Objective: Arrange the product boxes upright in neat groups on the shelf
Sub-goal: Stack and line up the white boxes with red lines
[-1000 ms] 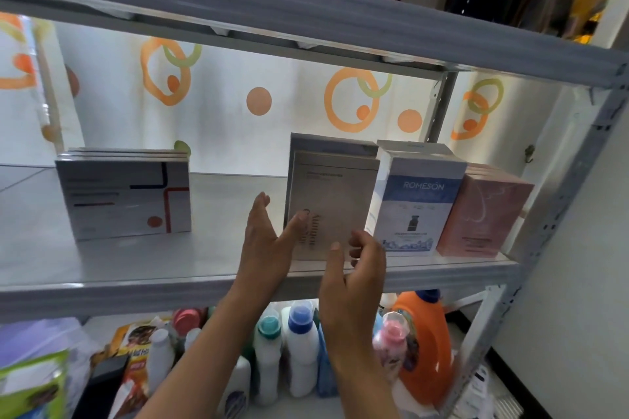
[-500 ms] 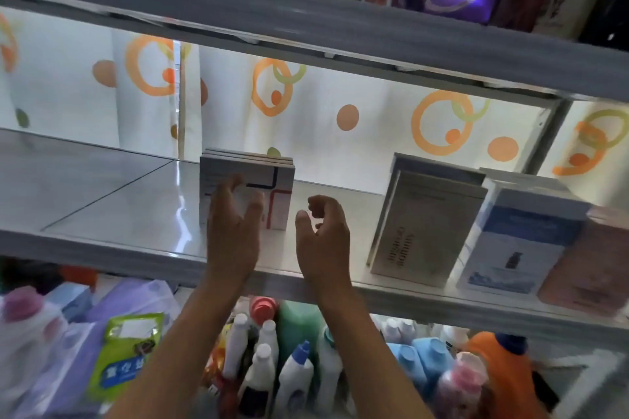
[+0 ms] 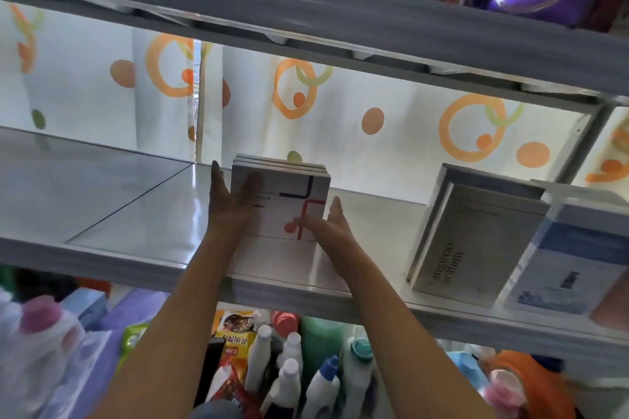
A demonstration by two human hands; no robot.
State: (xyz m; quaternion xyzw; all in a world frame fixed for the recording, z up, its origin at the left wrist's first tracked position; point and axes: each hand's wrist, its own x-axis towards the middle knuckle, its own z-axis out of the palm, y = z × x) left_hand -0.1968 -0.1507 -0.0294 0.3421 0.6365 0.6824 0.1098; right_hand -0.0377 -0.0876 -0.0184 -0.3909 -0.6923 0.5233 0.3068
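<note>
Straight ahead we see a grey metal shelf (image 3: pixel 102 214), its bare left half shining with reflected light. Near its middle stands a small group of flat white boxes (image 3: pixel 289 201), upright and pressed together, the front one marked with dark blue and red lines and a red dot. The left hand (image 3: pixel 231 201) lies against the group's left side, at nine o'clock from it, with its fingers straight and reaching toward the back and its thumb across the front face. The right hand (image 3: pixel 328 226) holds the lower right corner, at about four o'clock from the group, thumb on the front face and fingers along the right side. Both hands are apart, one on each side, clasping the group between them.

Well apart to the right, at three o'clock from the white boxes, a grey box (image 3: pixel 473 241) with vertical lettering stands leaning slightly backward, with another box just behind it. Just beside it on the right stands a white and blue box (image 3: pixel 571 262), and at the far right edge a sliver of a pink box (image 3: pixel 612 303) shows.

Behind the shelf hangs a white curtain (image 3: pixel 391 133) with orange circles. Below, at six o'clock, bottles (image 3: pixel 289 381) with coloured caps crowd together.
</note>
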